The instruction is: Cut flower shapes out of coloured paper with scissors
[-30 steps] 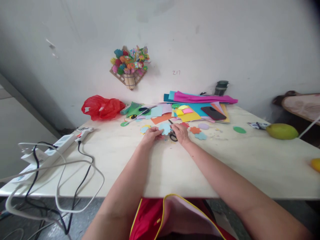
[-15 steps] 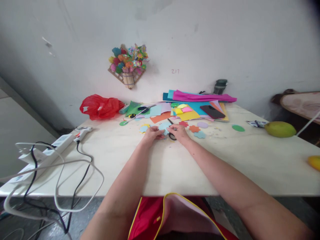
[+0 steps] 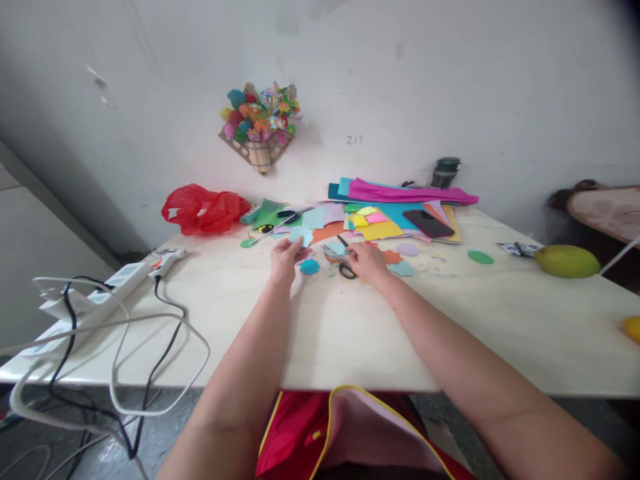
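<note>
My left hand (image 3: 286, 259) is closed in a pinch on a light blue paper flower (image 3: 301, 235), raised a little over the table. On the tabletop just right of it lies a darker blue paper flower (image 3: 309, 267). A pair of scissors (image 3: 347, 270) with black handles rests between my hands. My right hand (image 3: 369, 263) has its fingers curled together beside the scissors; a small bluish bit shows at the fingertips, too small to name. Beyond those fingers is a dark pen-like stick (image 3: 342, 240). Orange (image 3: 393, 256) and pale blue flower cut-outs are partly covered by this hand.
Coloured sheets (image 3: 383, 230) and a phone (image 3: 429, 223) lie at the back. Left stand a red plastic bag (image 3: 205, 210), a second pair of scissors (image 3: 295, 215) and a power strip (image 3: 100, 300) with loose cables. A green mango-like fruit (image 3: 567, 261) sits at right.
My hands have moved apart. The left hand has carried the light blue flower left and up; the right hand has shifted slightly right. The darker blue flower and the scissors now show between them.
</note>
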The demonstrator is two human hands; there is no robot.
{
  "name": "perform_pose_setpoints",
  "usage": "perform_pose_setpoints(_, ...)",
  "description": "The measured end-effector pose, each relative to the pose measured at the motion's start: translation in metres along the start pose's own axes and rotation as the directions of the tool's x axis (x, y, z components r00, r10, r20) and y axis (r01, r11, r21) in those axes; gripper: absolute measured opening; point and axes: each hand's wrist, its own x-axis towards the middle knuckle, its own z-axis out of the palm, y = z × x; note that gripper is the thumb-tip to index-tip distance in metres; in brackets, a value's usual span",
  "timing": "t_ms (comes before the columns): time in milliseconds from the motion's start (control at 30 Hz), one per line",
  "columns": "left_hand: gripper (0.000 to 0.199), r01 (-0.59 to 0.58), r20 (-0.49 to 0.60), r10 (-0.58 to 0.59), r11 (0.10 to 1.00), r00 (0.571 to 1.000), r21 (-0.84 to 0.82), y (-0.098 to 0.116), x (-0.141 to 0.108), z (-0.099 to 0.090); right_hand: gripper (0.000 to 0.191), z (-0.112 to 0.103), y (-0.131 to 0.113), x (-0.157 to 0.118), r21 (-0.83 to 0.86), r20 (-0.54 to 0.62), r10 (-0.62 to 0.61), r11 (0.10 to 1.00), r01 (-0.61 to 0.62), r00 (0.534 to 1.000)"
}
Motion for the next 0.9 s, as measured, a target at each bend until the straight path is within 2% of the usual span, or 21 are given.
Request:
perform_pose_setpoints(67, 0.036, -0.015, -0.049, 0.014, 1.000, 0.999, -0.026, 0.003, 0.004, -0.005, 0.027, -0.005, 0.000, -0.001, -0.105, 0.078, -0.002, 0.994, 0.010, 0.997)
perform_pose_setpoints(200, 0.035, -0.025, -0.062, 0.021, 0.998, 0.998, -0.057, 0.003, 0.007, -0.009, 0.031, -0.012, -0.007, -0.004, -0.200, 0.213, -0.048, 0.976, 0.092, 0.976)
perform_pose_setpoints(300, 0.035, -0.014, -0.032, 0.012, 0.997, 0.999, -0.072, 0.000, 0.005, -0.007, 0.031, -0.015, -0.013, -0.005, -0.244, 0.245, -0.063, 0.962, 0.124, 0.968)
perform_pose_setpoints(433, 0.036, 0.046, 0.032, -0.044, 0.998, 0.999, -0.053, -0.004, 0.001, -0.003, 0.032, -0.017, -0.012, -0.002, -0.219, 0.244, -0.017, 0.973, 0.072, 0.970)
perform_pose_setpoints(600, 0.037, 0.066, 0.088, -0.061, 0.997, 0.994, -0.051, -0.006, 0.000, 0.000, 0.034, -0.016, 0.004, 0.006, -0.039, 0.204, 0.057, 0.998, -0.050, 0.977)
perform_pose_setpoints(700, 0.035, 0.082, 0.093, -0.077, 0.995, 0.993, -0.058, -0.007, 0.000, 0.000, 0.029, -0.012, 0.011, 0.010, 0.160, 0.165, 0.095, 0.980, -0.121, 0.982)
perform_pose_setpoints(800, 0.031, 0.095, 0.111, -0.088, 0.994, 0.990, -0.054, -0.006, -0.001, 0.001, 0.024, -0.009, 0.010, 0.011, 0.460, 0.164, 0.126, 0.868, -0.188, 0.978)
perform_pose_setpoints(900, 0.030, 0.109, 0.127, -0.099, 0.992, 0.987, -0.067, -0.005, -0.002, 0.002, 0.023, -0.013, 0.001, 0.010, 0.685, 0.247, 0.162, 0.668, -0.291, 0.955)
